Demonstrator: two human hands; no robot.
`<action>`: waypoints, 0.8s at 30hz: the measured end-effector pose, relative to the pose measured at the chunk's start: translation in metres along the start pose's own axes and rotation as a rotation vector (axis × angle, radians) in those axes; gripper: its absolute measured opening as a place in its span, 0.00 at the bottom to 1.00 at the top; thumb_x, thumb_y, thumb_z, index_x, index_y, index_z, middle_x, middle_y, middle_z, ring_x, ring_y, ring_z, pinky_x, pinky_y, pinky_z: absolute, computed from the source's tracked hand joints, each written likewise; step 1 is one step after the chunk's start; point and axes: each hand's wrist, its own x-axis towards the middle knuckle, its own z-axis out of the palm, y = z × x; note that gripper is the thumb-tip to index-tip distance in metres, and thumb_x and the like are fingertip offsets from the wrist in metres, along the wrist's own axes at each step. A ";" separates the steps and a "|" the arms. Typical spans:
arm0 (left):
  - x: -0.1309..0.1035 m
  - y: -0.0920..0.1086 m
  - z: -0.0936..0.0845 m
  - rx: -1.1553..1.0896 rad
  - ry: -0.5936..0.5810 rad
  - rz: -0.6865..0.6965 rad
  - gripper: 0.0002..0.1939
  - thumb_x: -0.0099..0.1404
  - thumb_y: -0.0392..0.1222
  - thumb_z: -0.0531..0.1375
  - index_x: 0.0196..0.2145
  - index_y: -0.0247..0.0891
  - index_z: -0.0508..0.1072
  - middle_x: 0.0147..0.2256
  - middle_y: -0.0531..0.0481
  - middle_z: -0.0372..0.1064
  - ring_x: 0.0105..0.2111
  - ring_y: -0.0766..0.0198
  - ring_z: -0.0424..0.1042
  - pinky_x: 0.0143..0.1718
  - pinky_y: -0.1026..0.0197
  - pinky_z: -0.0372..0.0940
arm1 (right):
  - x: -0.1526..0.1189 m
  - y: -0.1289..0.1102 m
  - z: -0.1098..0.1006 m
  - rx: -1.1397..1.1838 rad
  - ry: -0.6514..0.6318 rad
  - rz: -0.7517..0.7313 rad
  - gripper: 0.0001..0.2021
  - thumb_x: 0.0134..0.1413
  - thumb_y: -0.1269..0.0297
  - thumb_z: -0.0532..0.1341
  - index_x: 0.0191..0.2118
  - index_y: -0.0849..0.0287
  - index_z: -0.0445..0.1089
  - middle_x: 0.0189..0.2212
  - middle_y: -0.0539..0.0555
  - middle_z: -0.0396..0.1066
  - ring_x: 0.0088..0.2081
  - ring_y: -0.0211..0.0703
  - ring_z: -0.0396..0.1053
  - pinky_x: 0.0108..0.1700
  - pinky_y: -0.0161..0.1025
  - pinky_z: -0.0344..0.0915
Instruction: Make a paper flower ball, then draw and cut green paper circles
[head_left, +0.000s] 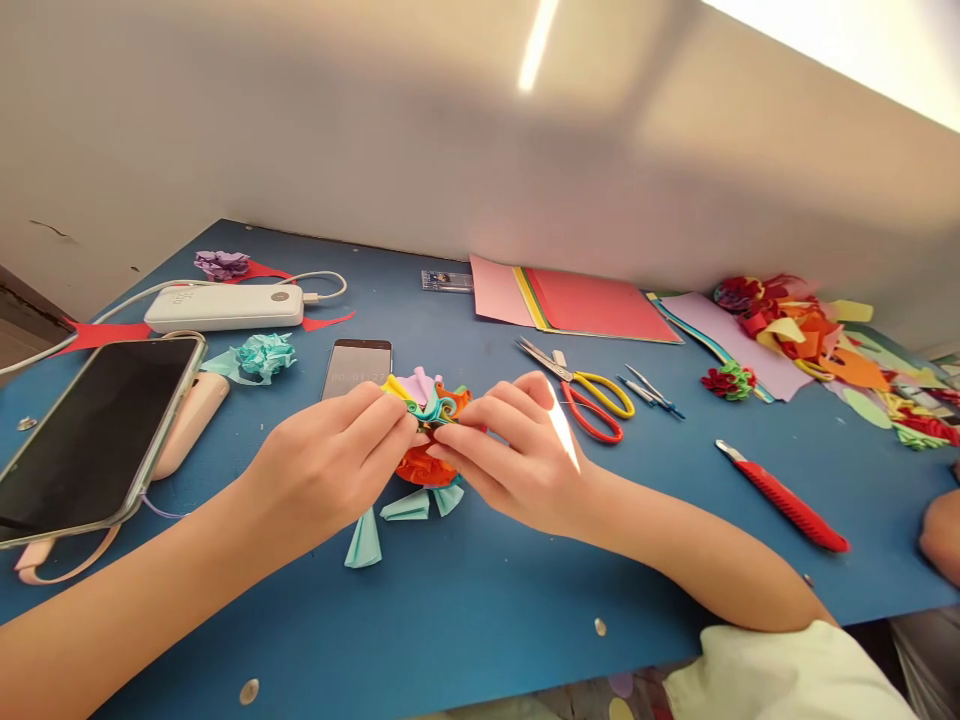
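At the middle of a blue table point(480, 610), two bare hands are drawn close together, their fingertips pinched on opposite sides of a curled paper cluster point(431, 402). The left hand point(334, 445) grips it near a yellow part; the right hand point(517, 450) grips the side bearing blue and orange curls. The cluster sits between the fingertips, partly hidden by them. Directly below it appears an orange ruffled paper piece point(424, 468); whether the two are joined cannot be told. Pale blue folded papers point(364, 543) lie nearer the table's front edge.

Just behind the left hand lies a small phone point(358, 362) with faint digits on its screen. Farther left are a turquoise crumpled flower point(264, 358), a white power bank point(232, 308) with a cable, a purple crumpled flower point(222, 264), and a large dark-screened phone point(97, 430) overlapping a pink power bank point(193, 425).

Right of the hands lie scissors point(596, 400) with one red and one yellow handle, slim pointed tools point(649, 392), and a red-handled cutter point(791, 508). Coloured sheets point(600, 300) are stacked toward the wall point(360, 150). At far right are a red-and-green paper flower point(729, 381), a heap of bright paper pieces point(802, 325), and part of another person's arm point(943, 535).
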 end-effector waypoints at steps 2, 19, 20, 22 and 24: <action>-0.001 0.003 0.000 -0.045 0.017 -0.013 0.06 0.62 0.28 0.58 0.28 0.34 0.70 0.27 0.48 0.68 0.26 0.63 0.66 0.27 0.59 0.66 | 0.000 -0.004 -0.003 0.028 -0.001 0.053 0.11 0.60 0.67 0.57 0.26 0.59 0.67 0.25 0.49 0.67 0.26 0.36 0.57 0.31 0.41 0.45; 0.002 0.023 -0.003 -0.462 0.069 -0.194 0.05 0.61 0.25 0.58 0.31 0.32 0.69 0.29 0.45 0.66 0.29 0.62 0.61 0.29 0.58 0.66 | 0.017 -0.004 -0.033 0.086 -0.491 0.104 0.13 0.60 0.70 0.56 0.24 0.61 0.66 0.23 0.47 0.65 0.24 0.33 0.56 0.32 0.39 0.43; 0.002 0.022 -0.003 -0.464 0.076 -0.174 0.05 0.61 0.25 0.58 0.32 0.31 0.69 0.29 0.45 0.67 0.30 0.61 0.61 0.30 0.58 0.66 | 0.020 0.002 -0.036 0.136 -0.528 0.052 0.12 0.61 0.70 0.56 0.25 0.61 0.67 0.24 0.47 0.66 0.25 0.33 0.57 0.32 0.39 0.44; 0.001 0.019 -0.003 -0.467 0.070 -0.149 0.06 0.60 0.24 0.58 0.35 0.30 0.69 0.31 0.44 0.67 0.32 0.60 0.62 0.31 0.57 0.67 | 0.022 0.013 -0.041 0.252 -0.577 -0.008 0.10 0.62 0.70 0.55 0.30 0.59 0.69 0.28 0.47 0.68 0.26 0.32 0.59 0.32 0.36 0.47; 0.000 0.016 -0.001 -0.456 0.064 -0.133 0.08 0.59 0.24 0.59 0.37 0.29 0.69 0.32 0.44 0.67 0.33 0.60 0.62 0.31 0.57 0.67 | 0.022 0.021 -0.044 0.312 -0.557 -0.041 0.09 0.63 0.70 0.54 0.33 0.59 0.70 0.29 0.47 0.68 0.28 0.32 0.60 0.32 0.34 0.50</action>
